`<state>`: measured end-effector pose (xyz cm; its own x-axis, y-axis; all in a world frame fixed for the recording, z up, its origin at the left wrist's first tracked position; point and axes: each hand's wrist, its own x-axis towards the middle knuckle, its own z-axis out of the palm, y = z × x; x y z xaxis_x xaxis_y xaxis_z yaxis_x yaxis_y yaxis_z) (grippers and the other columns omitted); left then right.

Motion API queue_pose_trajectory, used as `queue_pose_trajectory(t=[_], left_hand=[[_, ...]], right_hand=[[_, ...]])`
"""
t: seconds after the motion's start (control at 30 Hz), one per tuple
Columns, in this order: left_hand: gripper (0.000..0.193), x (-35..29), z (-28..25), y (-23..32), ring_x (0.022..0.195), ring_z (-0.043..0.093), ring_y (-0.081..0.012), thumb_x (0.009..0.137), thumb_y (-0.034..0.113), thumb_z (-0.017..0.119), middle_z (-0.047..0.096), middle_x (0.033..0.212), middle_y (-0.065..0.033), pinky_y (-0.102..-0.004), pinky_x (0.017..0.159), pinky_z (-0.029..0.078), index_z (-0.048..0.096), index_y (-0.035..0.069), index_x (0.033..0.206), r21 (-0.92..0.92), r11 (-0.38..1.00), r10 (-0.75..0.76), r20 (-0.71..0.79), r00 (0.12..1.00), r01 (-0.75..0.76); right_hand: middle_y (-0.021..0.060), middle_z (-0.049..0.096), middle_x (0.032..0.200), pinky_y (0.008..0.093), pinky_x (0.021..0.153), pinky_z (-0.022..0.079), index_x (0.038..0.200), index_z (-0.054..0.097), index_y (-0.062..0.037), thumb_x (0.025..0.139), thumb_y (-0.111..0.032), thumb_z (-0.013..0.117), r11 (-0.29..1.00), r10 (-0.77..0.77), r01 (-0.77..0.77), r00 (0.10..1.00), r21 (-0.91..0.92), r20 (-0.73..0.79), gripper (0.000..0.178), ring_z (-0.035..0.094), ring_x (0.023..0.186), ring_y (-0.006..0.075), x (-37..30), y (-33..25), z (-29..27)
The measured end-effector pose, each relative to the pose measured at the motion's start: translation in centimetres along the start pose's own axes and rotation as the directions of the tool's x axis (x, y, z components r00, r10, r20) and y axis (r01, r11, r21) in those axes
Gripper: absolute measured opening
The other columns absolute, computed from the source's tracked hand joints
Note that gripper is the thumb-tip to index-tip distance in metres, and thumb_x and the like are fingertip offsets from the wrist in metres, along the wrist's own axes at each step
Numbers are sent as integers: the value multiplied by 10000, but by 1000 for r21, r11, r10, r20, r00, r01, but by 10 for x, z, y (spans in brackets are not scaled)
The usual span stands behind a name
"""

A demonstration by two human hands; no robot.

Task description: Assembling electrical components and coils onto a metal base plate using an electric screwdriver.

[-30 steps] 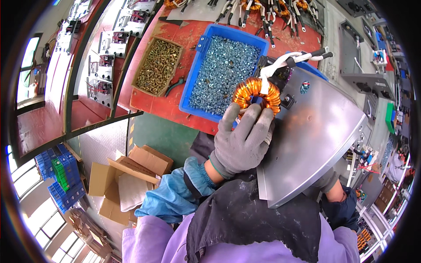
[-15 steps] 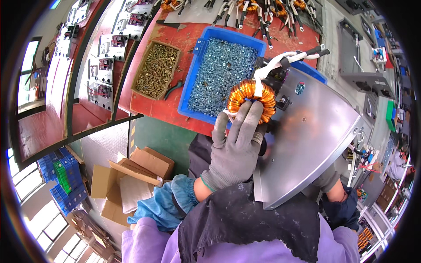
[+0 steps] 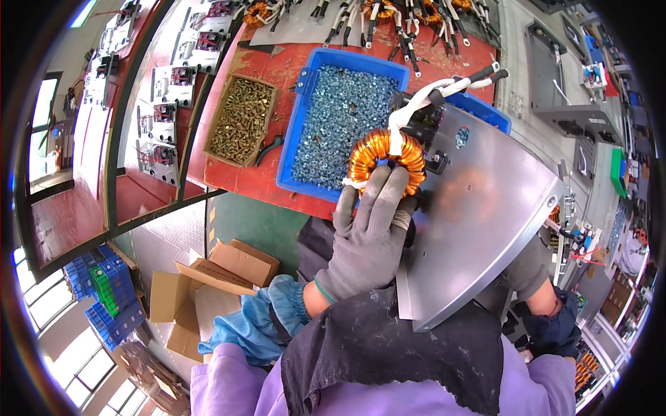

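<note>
A copper-wound toroidal coil (image 3: 409, 154) with thick white leads (image 3: 416, 107) stands against the far left side of a bent grey sheet-metal panel (image 3: 479, 215). My left hand (image 3: 364, 243), in a grey glove, has its fingers over the coil's near rim, some reaching into the hole; its thumb is hidden. Dark parts (image 3: 436, 161) sit on the panel just right of the coil. My right hand (image 3: 524, 267), also gloved, is partly behind the panel's right edge. Its fingers are out of sight, so its grip does not show.
Beyond the coil, a blue bin (image 3: 302, 132) of small metal nuts and a carton tray (image 3: 239, 121) of brass-coloured screws stand on the red bench (image 3: 277, 182). More coils (image 3: 378, 10) lie at the back. Open cardboard boxes (image 3: 166, 295) are at lower left, near racked assemblies (image 3: 166, 114).
The coil, with my left hand on it, has shifted slightly left along with the panel. My right hand and forearm have moved a little outward to the right, and more of the forearm shows.
</note>
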<state>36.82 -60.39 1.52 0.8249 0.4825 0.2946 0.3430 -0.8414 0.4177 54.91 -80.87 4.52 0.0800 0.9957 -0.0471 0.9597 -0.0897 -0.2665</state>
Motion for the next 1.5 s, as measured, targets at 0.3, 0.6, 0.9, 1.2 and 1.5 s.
queue_pose_trajectory(t=[0.3, 0.6, 0.9, 1.2, 1.5], left_hand=[[554, 4, 2, 1, 1185, 532, -193, 810, 177, 747, 570, 1235, -61, -344, 1025, 328, 504, 54, 1291, -52, 998, -37, -43, 998, 35], [347, 25, -28, -14, 986, 644, -203, 765, 79, 673, 626, 1159, -47, -343, 815, 463, 654, 69, 1111, -89, 991, 106, 7, 994, -105], [596, 68, -39, -6, 1253, 394, -376, 676, 282, 662, 412, 1379, -174, -499, 1042, 258, 605, 172, 1259, 99, 962, 213, 304, 929, -254], [510, 69, -24, -17, 1262, 407, -324, 820, 322, 560, 399, 1410, -111, -452, 1013, 313, 541, 111, 1284, 214, 915, 263, 329, 907, -343], [577, 66, -23, -17, 1303, 368, -351, 826, 359, 565, 393, 1418, -122, -471, 1035, 310, 506, 68, 1322, 264, 906, 228, 352, 908, -330]], right_hand=[[101, 577, 827, 397, 642, 445, 1041, 557, -9, 650, -170, 686, 993, 71, -71, 997, -92, -13, 441, 567, 742, 279, 0, -1, 1], [64, 590, 861, 376, 644, 442, 1161, 555, -55, 676, -254, 719, 987, 119, -122, 992, -105, -34, 549, 577, 752, 241, 7, 2, -5], [41, 581, 820, 376, 620, 448, 1283, 494, -96, 620, -338, 810, 973, 215, -228, 952, 34, 217, 773, 594, 732, 238, -4, 18, -30], [105, 634, 876, 435, 598, 444, 1302, 456, -51, 650, -280, 803, 938, 209, -201, 978, 281, 1, 774, 605, 696, 340, 4, 40, -21], [113, 647, 910, 440, 616, 474, 1302, 428, -64, 639, -269, 811, 915, 225, -245, 969, 320, 100, 793, 637, 764, 350, 12, 41, -12]])
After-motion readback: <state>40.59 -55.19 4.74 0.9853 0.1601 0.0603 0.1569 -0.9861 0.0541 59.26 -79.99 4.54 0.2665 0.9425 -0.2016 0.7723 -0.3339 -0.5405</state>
